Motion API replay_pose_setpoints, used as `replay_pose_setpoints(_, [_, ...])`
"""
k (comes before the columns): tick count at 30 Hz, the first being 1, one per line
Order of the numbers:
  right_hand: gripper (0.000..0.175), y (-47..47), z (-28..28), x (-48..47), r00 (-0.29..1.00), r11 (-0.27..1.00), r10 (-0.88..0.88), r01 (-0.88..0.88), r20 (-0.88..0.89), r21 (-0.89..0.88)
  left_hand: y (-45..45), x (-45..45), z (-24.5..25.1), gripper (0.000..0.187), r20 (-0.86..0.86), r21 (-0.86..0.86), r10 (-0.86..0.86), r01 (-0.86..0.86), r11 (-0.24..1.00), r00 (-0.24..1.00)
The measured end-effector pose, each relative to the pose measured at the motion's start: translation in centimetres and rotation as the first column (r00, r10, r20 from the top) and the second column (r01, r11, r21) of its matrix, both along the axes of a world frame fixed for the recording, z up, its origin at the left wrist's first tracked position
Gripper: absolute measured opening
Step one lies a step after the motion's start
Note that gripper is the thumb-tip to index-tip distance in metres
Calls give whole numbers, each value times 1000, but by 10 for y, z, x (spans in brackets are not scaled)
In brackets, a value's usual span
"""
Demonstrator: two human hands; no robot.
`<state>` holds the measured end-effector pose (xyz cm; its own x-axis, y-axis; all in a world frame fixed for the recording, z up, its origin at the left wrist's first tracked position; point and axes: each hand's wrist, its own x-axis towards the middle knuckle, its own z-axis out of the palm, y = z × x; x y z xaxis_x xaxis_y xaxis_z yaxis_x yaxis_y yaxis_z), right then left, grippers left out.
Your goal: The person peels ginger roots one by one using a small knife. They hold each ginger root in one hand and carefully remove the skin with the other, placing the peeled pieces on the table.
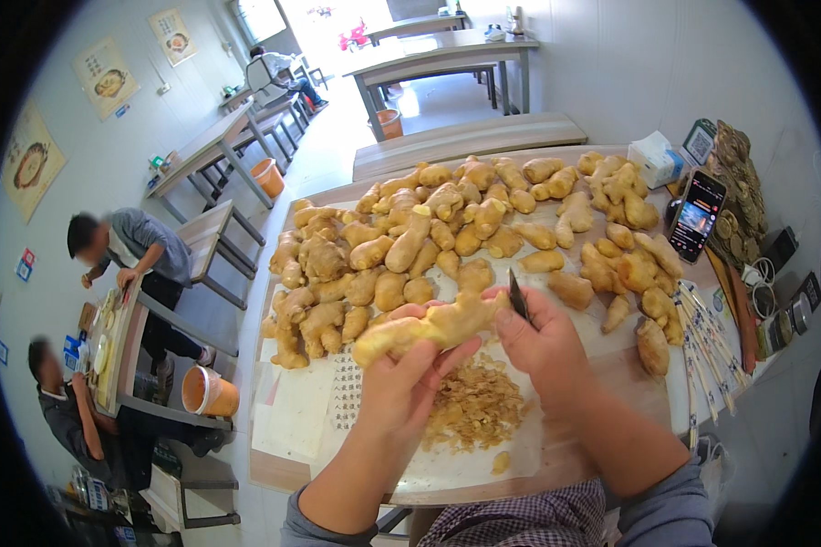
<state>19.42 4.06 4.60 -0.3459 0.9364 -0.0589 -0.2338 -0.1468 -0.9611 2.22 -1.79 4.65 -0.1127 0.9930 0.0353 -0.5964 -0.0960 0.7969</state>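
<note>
My left hand (410, 376) grips a long piece of ginger root (424, 328), partly peeled and pale yellow at its left end. My right hand (537, 342) closes around a small knife (517, 294) whose dark blade points up. The right thumb and blade are at the ginger's right end; the handle is hidden in the palm. Beneath both hands, brown peel scraps (479, 410) lie heaped on white paper. Beyond them spreads a large pile of ginger roots (390, 246), with another group (622, 267) at the right. A pale-tipped root (410, 239) lies on top of the pile.
To the right stand a propped smartphone (696, 215), a tissue box (655, 161), a gold-coloured figurine (732, 191) and wrapped chopsticks (708, 355). A bench (472, 145) adjoins the table's far side. Two people occupy a table at left, near an orange bucket (209, 392); another person sits farther back.
</note>
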Motion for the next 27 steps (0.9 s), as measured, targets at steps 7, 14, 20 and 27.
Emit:
replay_pose_setpoints(7, [27, 29, 6, 35, 965, 990, 132, -138, -226, -14, -3, -16, 12, 81, 133, 56, -445, 441, 896, 886])
replay_pose_setpoints(14, [30, 23, 6, 28, 971, 942, 181, -218, 159, 254, -3, -6, 5, 66, -89, -55, -580, 578, 814, 810])
replay_pose_setpoints(20, [29, 2, 4, 10, 907, 859, -172, -53, 384, 509, 2, -10, -2, 60, 3, -58, -336, 335, 940, 942])
replay_pose_setpoints(27, [39, -7, 4, -1, 884, 514, -242, -233, 400, 826, -4, -11, 3, 68, -33, -118, -300, 294, 948, 953])
